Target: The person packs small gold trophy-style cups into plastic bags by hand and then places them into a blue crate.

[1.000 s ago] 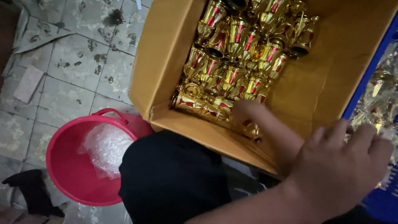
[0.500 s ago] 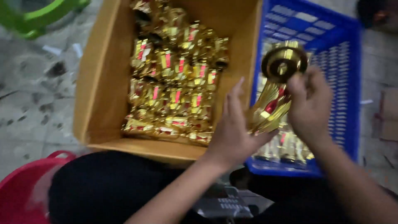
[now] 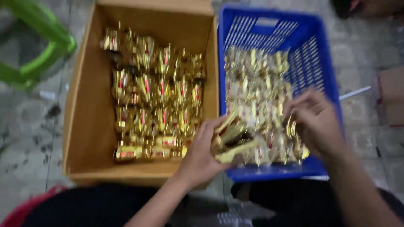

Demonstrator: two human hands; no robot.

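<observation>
My left hand (image 3: 202, 153) grips a gold trophy cup (image 3: 232, 138) tipped on its side, over the near left corner of the blue crate (image 3: 273, 38). My right hand (image 3: 317, 124) reaches into the crate's pile of wrapped gold pieces (image 3: 256, 96), fingers curled on one small gold piece (image 3: 291, 128); blur hides how firmly. To the left stands a cardboard box (image 3: 82, 126) filled with rows of gold trophies with red stripes (image 3: 158, 101).
A green plastic stool (image 3: 38, 54) stands at the far left on the tiled floor. The rim of a red basin (image 3: 25, 208) shows at the bottom left by my dark-clothed lap. A cardboard piece (image 3: 391, 96) lies at the right.
My hands have dropped from holding one trophy up above the crate down to the crate itself. The right hand has let go of the trophy and gone into the pile.
</observation>
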